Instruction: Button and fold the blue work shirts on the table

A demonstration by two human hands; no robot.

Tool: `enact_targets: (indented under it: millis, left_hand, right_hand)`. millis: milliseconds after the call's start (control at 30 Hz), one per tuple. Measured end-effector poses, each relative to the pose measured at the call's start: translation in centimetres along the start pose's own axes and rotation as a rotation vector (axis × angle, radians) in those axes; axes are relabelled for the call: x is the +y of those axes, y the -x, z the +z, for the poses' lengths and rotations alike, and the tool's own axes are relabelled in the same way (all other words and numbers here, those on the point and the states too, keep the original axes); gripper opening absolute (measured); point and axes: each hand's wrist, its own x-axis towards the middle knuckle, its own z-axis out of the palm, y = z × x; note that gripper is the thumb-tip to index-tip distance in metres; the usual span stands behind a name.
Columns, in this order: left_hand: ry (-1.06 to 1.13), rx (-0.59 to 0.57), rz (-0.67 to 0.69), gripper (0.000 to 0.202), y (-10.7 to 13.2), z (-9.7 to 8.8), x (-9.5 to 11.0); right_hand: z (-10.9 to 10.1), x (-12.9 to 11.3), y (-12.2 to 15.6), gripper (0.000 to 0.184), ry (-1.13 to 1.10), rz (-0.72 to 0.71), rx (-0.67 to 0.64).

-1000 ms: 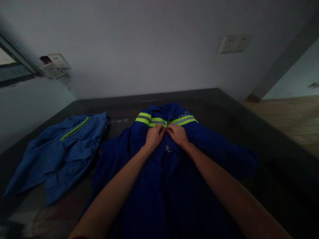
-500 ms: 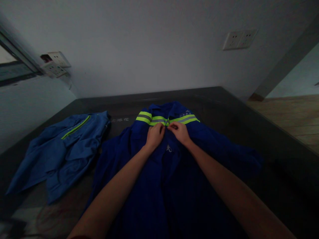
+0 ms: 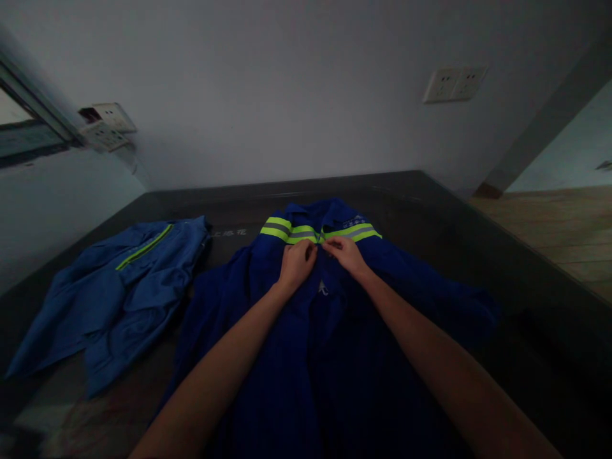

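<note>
Two hands nearly meet over the front opening of the dark blue jacket (image 3: pixel 282 331), left hand (image 3: pixel 298 262) on one side of it and right hand (image 3: pixel 347 254) on the other, about equally near. Each is curled, thumb to forefinger, and appears to pinch an edge of the opening just below the yellow-green band (image 3: pixel 302 233); exactly what sits between the fingertips is too small to tell. The jacket lies on the worktop (image 3: pixel 396 197) straight ahead, its long axis running away from the person, collar (image 3: pixel 329 207) farthest, lower part between the forearms. A lighter blue garment (image 3: pixel 109 299) lies apart, to the left.
</note>
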Motion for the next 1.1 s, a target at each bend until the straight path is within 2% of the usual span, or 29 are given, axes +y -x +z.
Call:
enact_targets:
  millis: [233, 433, 533, 733, 933, 1100]
  left_hand:
    - [0.065, 0.002, 0.003, 0.003, 0.0, -0.1, 0.0]
    - [0.157, 0.04, 0.0, 0.011, -0.1, 0.3, -0.6]
    - [0.218, 0.068, 0.004, 0.015, -0.2, 0.5, -0.9]
    - [0.241, 0.086, -0.015, 0.013, -0.1, 0.5, -0.9]
    - [0.193, 0.085, -0.055, 0.014, -0.1, 0.6, -0.9]
    - [0.203, 0.104, -0.018, 0.013, -0.1, 0.5, -0.8]
  right_hand:
    - [0.2, -0.1, 0.2, 0.025, 0.011, -0.019, -0.023]
    - [0.3, -0.4, 0.5, 0.021, 0.071, -0.069, -0.03]
    - [0.4, -0.5, 0.6, 0.018, 0.118, -0.083, -0.002]
    - [0.8, -0.7, 1.0, 0.014, 0.213, -0.126, 0.143]
    - [1.0, -1.0, 1.4, 0.012, 0.284, -0.162, 0.155]
    - [1.1, -0.9, 1.4, 0.007, 0.308, -0.131, 0.138]
